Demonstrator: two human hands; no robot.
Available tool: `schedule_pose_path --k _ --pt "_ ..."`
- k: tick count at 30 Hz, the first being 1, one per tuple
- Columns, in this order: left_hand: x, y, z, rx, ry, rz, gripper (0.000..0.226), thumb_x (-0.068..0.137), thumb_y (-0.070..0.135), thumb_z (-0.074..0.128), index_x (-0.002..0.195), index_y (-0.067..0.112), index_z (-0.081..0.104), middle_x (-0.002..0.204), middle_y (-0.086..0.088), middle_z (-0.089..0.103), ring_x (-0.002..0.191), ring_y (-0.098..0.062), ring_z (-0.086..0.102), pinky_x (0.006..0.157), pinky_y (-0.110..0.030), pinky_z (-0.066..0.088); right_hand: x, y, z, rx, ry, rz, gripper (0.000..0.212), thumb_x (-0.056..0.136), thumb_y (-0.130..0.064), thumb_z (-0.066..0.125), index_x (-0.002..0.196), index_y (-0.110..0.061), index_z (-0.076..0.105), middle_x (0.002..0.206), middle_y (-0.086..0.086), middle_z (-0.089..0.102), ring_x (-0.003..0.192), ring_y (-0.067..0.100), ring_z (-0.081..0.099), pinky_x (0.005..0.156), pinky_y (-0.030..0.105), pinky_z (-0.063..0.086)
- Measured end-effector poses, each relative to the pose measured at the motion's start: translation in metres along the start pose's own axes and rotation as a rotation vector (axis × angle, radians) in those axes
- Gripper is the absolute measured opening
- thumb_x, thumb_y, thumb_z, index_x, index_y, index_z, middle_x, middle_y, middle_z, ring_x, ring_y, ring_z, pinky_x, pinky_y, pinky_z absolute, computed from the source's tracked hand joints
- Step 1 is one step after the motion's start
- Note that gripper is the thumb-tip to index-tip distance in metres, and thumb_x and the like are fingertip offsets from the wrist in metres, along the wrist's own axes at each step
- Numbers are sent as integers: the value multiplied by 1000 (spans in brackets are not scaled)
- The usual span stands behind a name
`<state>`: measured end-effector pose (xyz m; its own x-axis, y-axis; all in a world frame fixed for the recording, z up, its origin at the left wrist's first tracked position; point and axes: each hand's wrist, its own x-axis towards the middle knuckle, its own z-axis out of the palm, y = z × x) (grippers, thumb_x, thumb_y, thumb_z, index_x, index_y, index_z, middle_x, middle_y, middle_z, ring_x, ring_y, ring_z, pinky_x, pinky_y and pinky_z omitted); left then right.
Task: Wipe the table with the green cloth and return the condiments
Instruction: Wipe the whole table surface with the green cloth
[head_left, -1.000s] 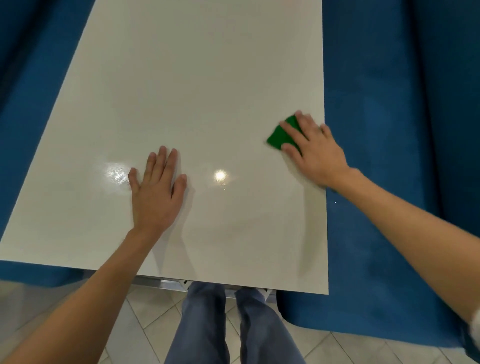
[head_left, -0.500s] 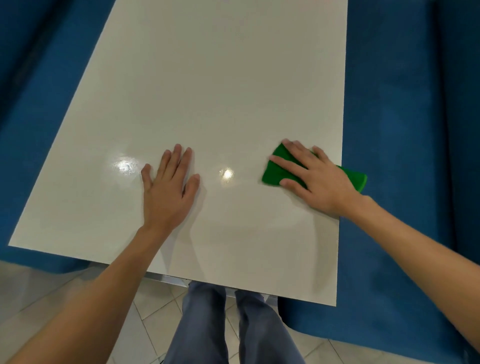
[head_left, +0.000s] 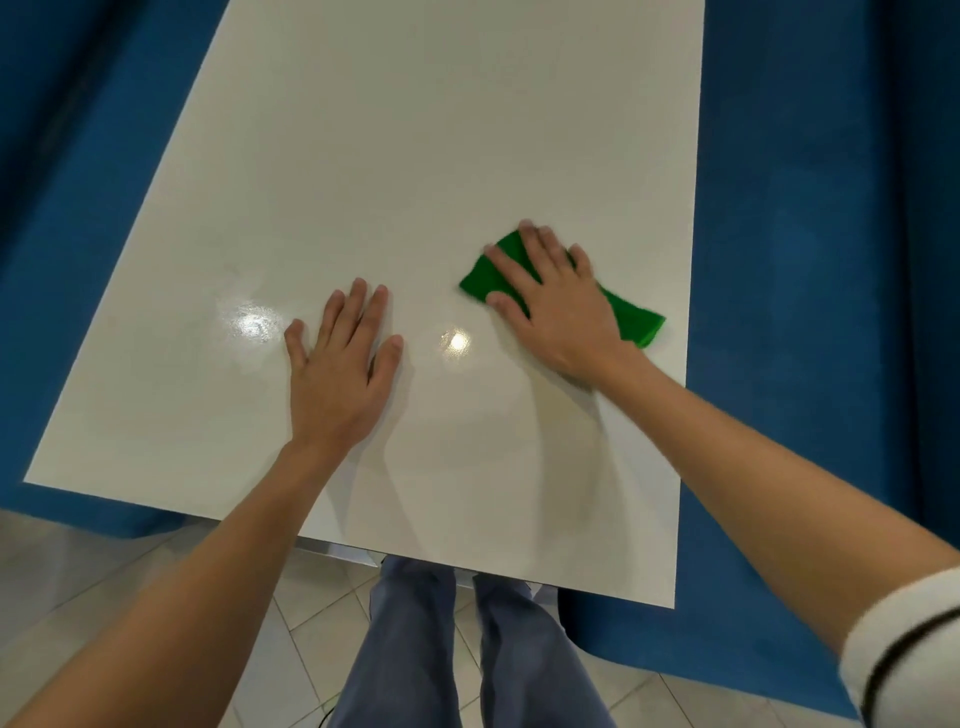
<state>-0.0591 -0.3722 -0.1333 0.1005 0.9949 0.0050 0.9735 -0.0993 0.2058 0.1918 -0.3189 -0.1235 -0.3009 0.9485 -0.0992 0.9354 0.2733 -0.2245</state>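
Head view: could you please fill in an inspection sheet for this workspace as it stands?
Surface: white table, glossy, with two light glares near the hands.
Job's things: green cloth lies flat near the table's right edge; condiments not in view.
Clutter: nothing seen.
Hands: left hand rests flat on the table, fingers straight; right hand presses flat on the green cloth.
Cables: nothing seen.
Surroundings: blue seats on both sides, tiled floor below, the person's legs at the near edge.
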Motion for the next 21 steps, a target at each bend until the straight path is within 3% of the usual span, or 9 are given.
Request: schedule_pose_path --k 5,10,16,21 --pt "-4 1 -1 -20 1 18 54 100 43 23 151 26 26 159 2 22 146 -17 20 112 -52 16 -79 28 -10 -15 -123 -288 55 98 -58 24 150 -39 18 161 -4 1 148 15 3 118 36 3" --pt "0 3 0 -1 6 6 53 100 42 26 150 26 27 159 1 25 145 -18 22 111 -53 19 -47 65 -25 -24 -89 -138 56 97 -60 23 149 -43 16 161 -4 4 147 17 8 117 44 6" --pt "-1 1 1 -15 6 -2 52 100 41 29 150 27 27 159 3 24 146 -16 21 111 -53 18 31 19 -11 -2 -15 98 56 98 -55 20 151 -38 13 161 6 2 148 23 0 117 49 -1" --pt "-2 -1 -2 -36 7 3 51 101 39 28 150 28 27 159 3 24 146 -16 20 112 -54 17 19 -35 4 -8 -47 -93 57 98 -56 22 151 -36 15 161 6 4 148 24 2 117 47 1"
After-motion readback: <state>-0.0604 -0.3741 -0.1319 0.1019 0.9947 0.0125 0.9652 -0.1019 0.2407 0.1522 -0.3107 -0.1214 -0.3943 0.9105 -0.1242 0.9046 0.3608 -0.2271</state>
